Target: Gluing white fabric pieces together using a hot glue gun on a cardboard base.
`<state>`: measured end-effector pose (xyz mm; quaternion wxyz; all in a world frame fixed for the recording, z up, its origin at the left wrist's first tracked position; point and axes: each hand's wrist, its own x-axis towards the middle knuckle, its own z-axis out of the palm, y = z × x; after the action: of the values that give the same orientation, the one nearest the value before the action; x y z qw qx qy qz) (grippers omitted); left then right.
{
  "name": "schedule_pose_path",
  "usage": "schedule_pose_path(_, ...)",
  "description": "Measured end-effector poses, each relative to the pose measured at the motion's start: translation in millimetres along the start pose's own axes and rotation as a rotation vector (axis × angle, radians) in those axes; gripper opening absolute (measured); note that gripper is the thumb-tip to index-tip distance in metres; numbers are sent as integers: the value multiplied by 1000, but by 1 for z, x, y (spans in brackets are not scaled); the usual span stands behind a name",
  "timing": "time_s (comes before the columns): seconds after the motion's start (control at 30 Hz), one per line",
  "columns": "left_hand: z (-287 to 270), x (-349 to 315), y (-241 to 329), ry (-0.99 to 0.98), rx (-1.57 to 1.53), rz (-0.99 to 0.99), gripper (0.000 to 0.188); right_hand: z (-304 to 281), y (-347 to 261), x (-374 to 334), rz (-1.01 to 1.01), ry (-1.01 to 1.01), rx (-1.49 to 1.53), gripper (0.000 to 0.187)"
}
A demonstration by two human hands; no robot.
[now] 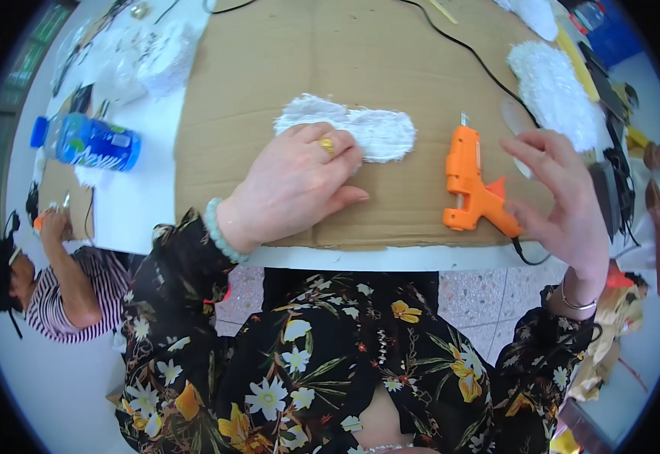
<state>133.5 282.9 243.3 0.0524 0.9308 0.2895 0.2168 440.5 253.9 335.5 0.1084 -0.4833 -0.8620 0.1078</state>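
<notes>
A white fluffy strip (383, 135), rough at its edges, lies on a sheet of brown cardboard (330, 45) in front of me. My left hand (299, 178) rests over its left part with the fingers curled down onto it; the fingertips are partly hidden. To the right an orange hot glue gun (464, 178) lies with its nozzle pointing away from me. Just beside its handle is my right hand (560, 197), fingers apart and holding nothing. Whether the thumb touches the handle I cannot tell.
A blue-labelled plastic bottle (88, 142) lies at the left, below clear bags of white material (167, 60). More white fluffy pieces (553, 87) sit at the right. A black cord (470, 49) crosses the far cardboard. Another person (76, 295) works at the left.
</notes>
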Motion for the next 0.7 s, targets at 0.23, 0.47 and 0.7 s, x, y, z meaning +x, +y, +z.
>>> schedule_pose_path(0.23, 0, -3, -2, 53, 14, -1, 33, 25, 8, -25, 82, -121, 62, 79)
schedule_pose_path(0.47, 4, -3, -4, 81, -53, 0, 30, 38, 3, -19, 58, -156, -33, 65)
schedule_pose_path(0.7, 1, -8, -4, 71, -40, 6, 32, 50, 5, -26, 21, 1, 11, 51)
